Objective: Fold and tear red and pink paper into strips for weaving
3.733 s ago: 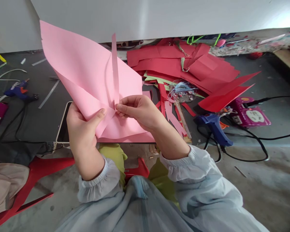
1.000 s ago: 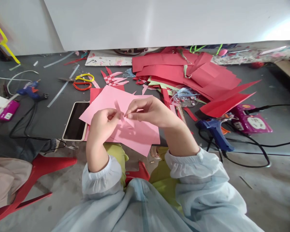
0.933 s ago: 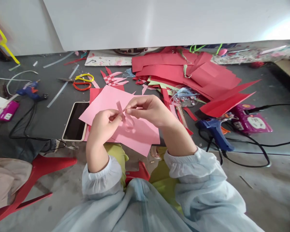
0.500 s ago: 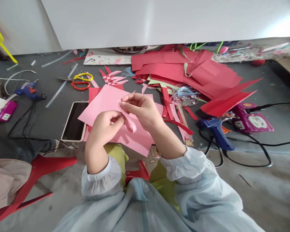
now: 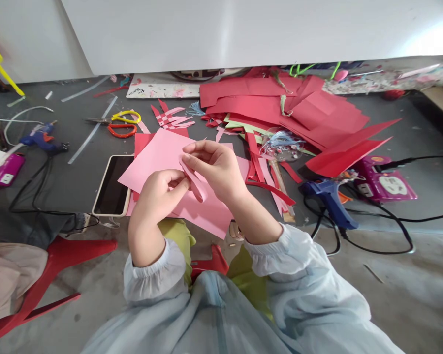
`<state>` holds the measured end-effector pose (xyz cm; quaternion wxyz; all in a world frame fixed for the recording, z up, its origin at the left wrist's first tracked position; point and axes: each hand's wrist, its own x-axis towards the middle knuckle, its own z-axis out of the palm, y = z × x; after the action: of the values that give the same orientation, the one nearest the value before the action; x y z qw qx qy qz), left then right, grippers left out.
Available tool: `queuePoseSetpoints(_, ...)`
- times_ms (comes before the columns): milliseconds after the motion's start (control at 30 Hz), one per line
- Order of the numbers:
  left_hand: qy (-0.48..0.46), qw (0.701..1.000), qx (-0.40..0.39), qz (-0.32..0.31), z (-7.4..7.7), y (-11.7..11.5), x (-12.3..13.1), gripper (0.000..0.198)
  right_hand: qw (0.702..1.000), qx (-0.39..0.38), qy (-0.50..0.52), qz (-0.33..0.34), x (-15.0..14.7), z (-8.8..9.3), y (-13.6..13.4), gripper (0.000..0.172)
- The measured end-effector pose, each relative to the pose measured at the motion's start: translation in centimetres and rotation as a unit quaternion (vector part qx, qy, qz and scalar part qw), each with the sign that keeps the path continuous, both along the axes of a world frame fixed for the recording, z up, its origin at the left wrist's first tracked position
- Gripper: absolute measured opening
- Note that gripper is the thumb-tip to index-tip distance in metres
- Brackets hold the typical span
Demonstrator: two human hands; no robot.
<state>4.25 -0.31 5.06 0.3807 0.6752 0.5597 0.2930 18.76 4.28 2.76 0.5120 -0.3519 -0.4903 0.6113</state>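
Left hand and right hand pinch a bent pink strip; aligning its edges should keep folds straight.

Soft, even light; glare (brightest at upper right) whitens the pale panel.

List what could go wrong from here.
The strip, curled between the left hand and right hand, could crease if squeezed. A corner of the pink sheet overhangs the table, so a bump might shift it. The phone lies by the table's edge; a nudge may drop it.
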Motion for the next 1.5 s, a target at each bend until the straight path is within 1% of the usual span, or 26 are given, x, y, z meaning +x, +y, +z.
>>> queuePoseSetpoints(100,0.0,1.0,-0.003,0.0,0.04,-0.05,0.04,0.033,1.0,-0.006,0.009,0.004,-0.04,0.04,-0.05,0.038)
queuePoseSetpoints(300,-0.002,1.0,-0.007,0.001,0.08,-0.11,-0.08,0.033,1.0,-0.005,0.002,-0.001,-0.03,-0.02,-0.1,0.035)
queuePoseSetpoints(467,0.002,1.0,-0.003,0.004,-0.01,-0.14,-0.11,0.031,1.0,0.003,-0.003,-0.004,0.0,0.03,-0.08,0.038)
queuePoseSetpoints(733,-0.012,0.999,-0.021,0.022,0.27,-0.38,0.25,0.029,1.0,0.015,-0.018,0.0,0.05,-0.06,-0.08,0.028)
queuePoseSetpoints(867,-0.001,1.0,-0.011,0.017,0.23,-0.31,0.21,0.028,1.0,0.01,-0.013,0.001,0.08,-0.04,-0.06,0.024)
queuePoseSetpoints(967,0.004,1.0,-0.004,0.011,0.04,-0.21,0.0,0.028,1.0,0.009,-0.008,0.003,0.08,0.01,-0.06,0.024)
queuePoseSetpoints(1133,-0.016,1.0,-0.013,0.015,-0.18,-0.15,-0.23,0.027,1.0,0.001,-0.007,-0.001,0.04,0.04,-0.07,0.027)
queuePoseSetpoints(1333,-0.01,1.0,-0.02,0.014,0.27,-0.22,0.06,0.028,1.0,0.012,-0.015,-0.002,-0.03,-0.06,-0.11,0.027)
queuePoseSetpoints(1433,-0.023,0.999,-0.013,0.023,0.12,-0.12,0.1,0.029,1.0,0.021,-0.012,-0.011,-0.06,0.02,-0.12,0.023)
queuePoseSetpoints(1500,-0.052,0.997,0.002,0.048,-0.28,0.01,0.07,0.03,0.999,0.032,-0.014,-0.031,-0.09,0.05,-0.14,0.02)
